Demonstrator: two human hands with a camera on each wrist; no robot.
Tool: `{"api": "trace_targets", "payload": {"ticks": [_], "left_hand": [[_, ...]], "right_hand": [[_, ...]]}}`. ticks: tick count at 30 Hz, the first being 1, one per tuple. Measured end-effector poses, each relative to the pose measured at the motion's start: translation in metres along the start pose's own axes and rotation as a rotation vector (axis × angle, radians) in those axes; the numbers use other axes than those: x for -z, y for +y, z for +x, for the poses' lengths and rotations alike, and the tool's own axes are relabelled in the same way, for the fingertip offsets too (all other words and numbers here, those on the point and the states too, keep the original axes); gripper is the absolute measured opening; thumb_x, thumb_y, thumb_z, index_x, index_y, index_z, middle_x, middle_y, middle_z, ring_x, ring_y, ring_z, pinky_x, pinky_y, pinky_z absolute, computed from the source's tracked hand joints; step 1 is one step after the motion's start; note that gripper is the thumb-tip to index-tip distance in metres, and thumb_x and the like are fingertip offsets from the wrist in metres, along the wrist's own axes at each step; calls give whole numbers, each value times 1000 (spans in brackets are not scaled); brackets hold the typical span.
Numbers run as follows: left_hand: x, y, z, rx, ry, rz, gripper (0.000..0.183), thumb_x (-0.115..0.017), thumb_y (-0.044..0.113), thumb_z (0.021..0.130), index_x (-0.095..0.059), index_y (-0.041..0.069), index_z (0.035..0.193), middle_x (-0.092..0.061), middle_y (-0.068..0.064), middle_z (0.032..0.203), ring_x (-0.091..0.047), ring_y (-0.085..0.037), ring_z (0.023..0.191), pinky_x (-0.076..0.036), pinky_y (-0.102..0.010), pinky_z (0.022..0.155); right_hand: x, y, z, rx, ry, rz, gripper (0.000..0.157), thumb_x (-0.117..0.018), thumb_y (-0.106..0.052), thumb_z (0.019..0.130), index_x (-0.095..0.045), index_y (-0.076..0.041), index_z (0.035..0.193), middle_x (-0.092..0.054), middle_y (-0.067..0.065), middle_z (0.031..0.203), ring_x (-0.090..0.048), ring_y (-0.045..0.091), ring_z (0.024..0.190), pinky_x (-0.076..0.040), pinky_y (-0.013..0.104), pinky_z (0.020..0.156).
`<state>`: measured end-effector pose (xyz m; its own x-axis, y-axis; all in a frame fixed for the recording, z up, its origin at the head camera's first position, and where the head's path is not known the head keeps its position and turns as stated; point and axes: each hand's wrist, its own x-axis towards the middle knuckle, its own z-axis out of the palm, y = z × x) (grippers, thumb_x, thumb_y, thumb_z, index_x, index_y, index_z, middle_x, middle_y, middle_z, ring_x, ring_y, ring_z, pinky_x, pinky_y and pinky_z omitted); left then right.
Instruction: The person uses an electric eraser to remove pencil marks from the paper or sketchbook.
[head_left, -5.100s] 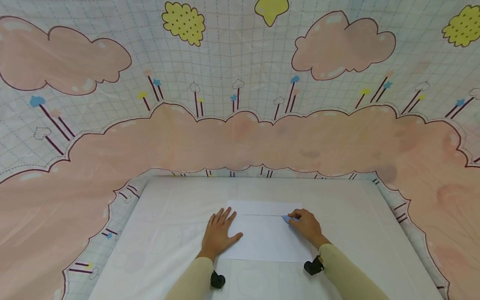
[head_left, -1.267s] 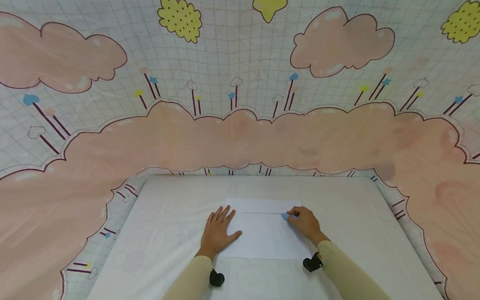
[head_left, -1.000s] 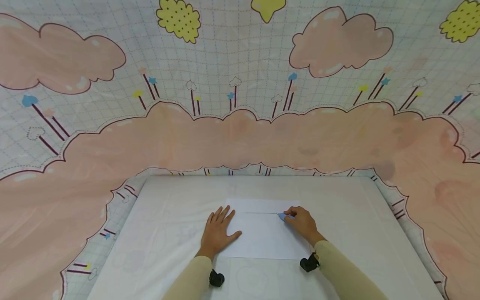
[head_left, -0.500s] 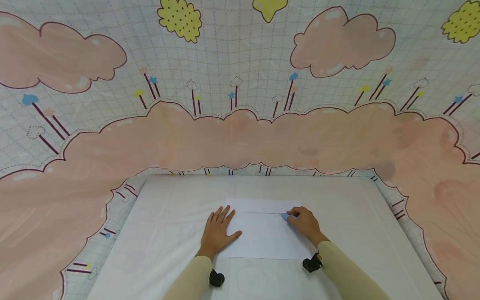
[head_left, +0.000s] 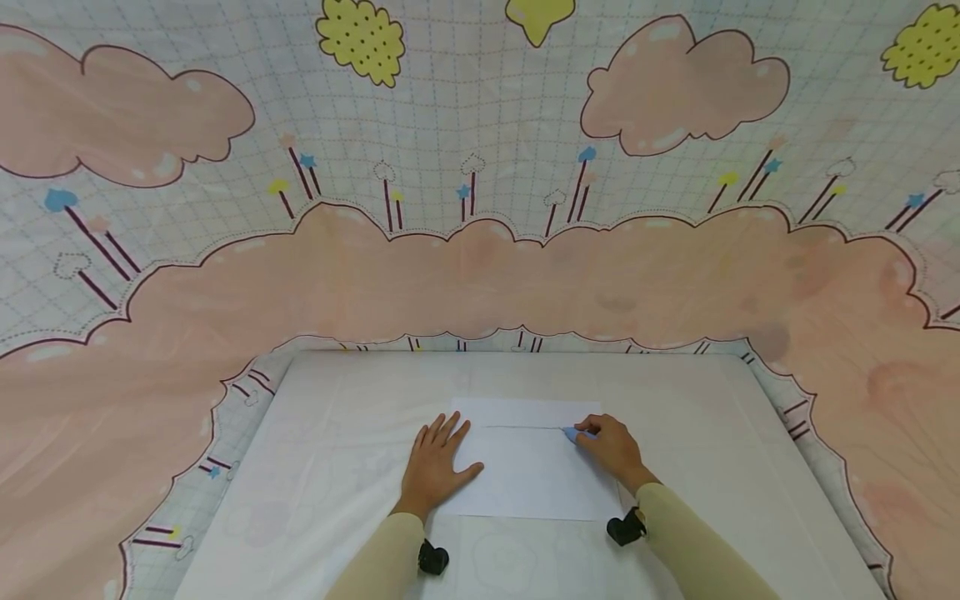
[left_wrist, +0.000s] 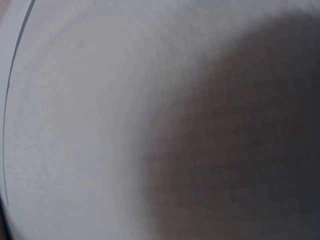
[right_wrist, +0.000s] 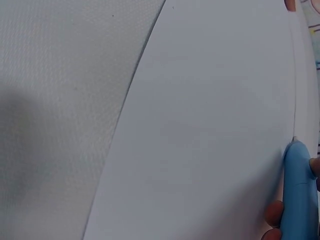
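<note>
A white sheet of paper [head_left: 525,475] lies on the white-covered table. My left hand [head_left: 435,467] rests flat on its left side, fingers spread. My right hand [head_left: 613,446] pinches a blue, round-nosed tool [right_wrist: 300,195] with a small pointed tip, its kind unclear. The tip meets the right end of a thin dark line [head_left: 525,427] running across the paper's upper part. In the right wrist view, fingertips [right_wrist: 274,214] press against the tool's sides. A dark blurred shape [left_wrist: 240,140] covers much of the left wrist view.
The table [head_left: 300,467] has a pale cover with faint creases. Behind and around it hangs a cloth [head_left: 480,283] printed with peach clouds and stars. A black wrist device [head_left: 433,558] sits at the left sleeve, another black device [head_left: 626,527] at the right.
About a second ago my right hand was slightly farther left with the blue tool; it then slid back right to the line's end. My left hand stays in place on the paper.
</note>
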<state>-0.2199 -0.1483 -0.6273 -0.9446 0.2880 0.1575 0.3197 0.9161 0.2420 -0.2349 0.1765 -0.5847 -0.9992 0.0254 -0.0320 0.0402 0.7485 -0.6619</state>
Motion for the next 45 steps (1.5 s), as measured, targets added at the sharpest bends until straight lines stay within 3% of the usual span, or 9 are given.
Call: {"api": "trace_targets", "payload": {"ticks": [32, 45], "left_hand": [[1, 0, -1, 7, 3, -1, 79, -52, 69, 87, -42, 23, 151, -32, 0, 160, -25, -27, 149, -20, -54, 120], [1, 1, -1, 1, -5, 4, 79, -52, 69, 87, -41, 23, 151, -31, 0, 161, -24, -27, 149, -19, -53, 120]], "right_hand": [[-8, 3, 5, 28, 1, 1, 15, -71, -19, 86, -77, -13, 98, -67, 3, 97, -62, 19, 90, -50, 34, 73], [0, 4, 2, -2, -3, -9, 15, -70, -20, 86, -76, -13, 98, -67, 5, 99, -61, 22, 92, -50, 39, 78]]}}
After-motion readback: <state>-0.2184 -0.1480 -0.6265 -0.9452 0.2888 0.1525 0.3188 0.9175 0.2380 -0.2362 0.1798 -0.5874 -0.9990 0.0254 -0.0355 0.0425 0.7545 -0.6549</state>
